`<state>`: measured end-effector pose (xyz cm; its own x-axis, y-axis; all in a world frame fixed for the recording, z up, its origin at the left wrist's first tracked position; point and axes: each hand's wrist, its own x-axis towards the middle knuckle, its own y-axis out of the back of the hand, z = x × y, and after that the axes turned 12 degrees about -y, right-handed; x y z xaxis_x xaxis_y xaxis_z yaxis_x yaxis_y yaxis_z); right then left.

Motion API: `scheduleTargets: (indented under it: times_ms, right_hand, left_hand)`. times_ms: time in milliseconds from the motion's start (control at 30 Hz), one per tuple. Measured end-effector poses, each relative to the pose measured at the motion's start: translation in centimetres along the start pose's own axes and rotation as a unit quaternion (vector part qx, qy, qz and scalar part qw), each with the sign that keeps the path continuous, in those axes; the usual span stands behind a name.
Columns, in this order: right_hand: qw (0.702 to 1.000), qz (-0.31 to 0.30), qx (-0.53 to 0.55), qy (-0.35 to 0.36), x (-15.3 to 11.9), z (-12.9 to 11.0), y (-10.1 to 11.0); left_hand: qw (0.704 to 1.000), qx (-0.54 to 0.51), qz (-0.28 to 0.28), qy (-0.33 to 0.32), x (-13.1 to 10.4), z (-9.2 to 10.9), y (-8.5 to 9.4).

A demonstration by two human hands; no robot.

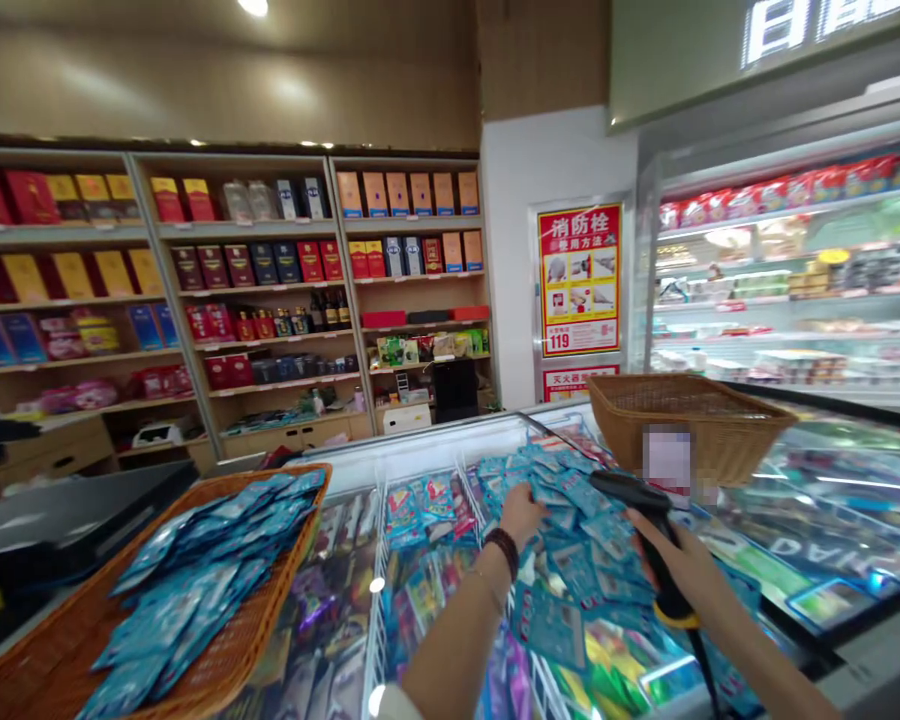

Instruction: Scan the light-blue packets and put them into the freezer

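A loose pile of blue packets [562,500] lies on top of the glass-topped freezer [420,450]. My left hand [523,515], with a dark beaded bracelet at its wrist, rests at the pile's left side; its fingers are bent over the packets, and whether they grip one is unclear. My right hand [664,555] is wrapped round the handle of a black barcode scanner [634,492], held above the right part of the pile with its cord hanging down. To the left, an orange wicker basket [289,580] holds many similar blue packets [210,570].
A brown wicker basket [615,410] with a label stands behind the scanner on the freezer. A dark flat-topped object [82,510] is at the far left. Shelves of boxes [259,265], a red poster [581,280] and a lit refrigerated display [787,270] form the background.
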<state>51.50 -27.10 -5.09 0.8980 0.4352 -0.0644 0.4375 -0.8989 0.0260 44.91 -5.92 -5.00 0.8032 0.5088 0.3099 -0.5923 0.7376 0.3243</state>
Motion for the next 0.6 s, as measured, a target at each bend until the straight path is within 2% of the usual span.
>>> scheduleTargets:
  times_ms: [67, 133, 200, 267, 367, 433, 600]
  right_hand:
    - [1.000, -0.001, -0.006, -0.002, -0.1, -0.2, -0.2]
    - [1.000, -0.011, -0.014, 0.000, -0.2, -0.3, -0.7]
    - [1.000, -0.021, -0.016, 0.004, -0.3, -0.5, -1.6]
    - [0.999, -0.033, -0.015, 0.006, -0.3, -0.6, -3.0]
    - [0.998, -0.059, -0.019, 0.008, -0.4, -0.9, -6.0]
    - [0.996, -0.087, -0.011, 0.015, -0.7, -1.3, -8.5]
    - [0.985, -0.171, 0.015, 0.031, -2.7, -2.3, -15.8]
  left_hand:
    - [0.988, 0.154, -0.022, -0.006, -0.4, 1.5, 0.6]
    - [0.965, 0.257, -0.037, -0.030, -1.0, 2.9, 2.0]
    - [0.933, 0.351, -0.058, -0.055, -1.9, 3.9, 4.0]
    - [0.914, 0.396, -0.063, -0.064, -2.8, 4.4, 6.9]
    - [0.908, 0.413, -0.030, -0.059, -4.8, 4.1, 12.4]
    - [0.909, 0.414, 0.013, -0.046, -6.6, 3.3, 16.6]
    - [0.894, 0.427, 0.135, -0.007, -13.2, 0.9, 27.5]
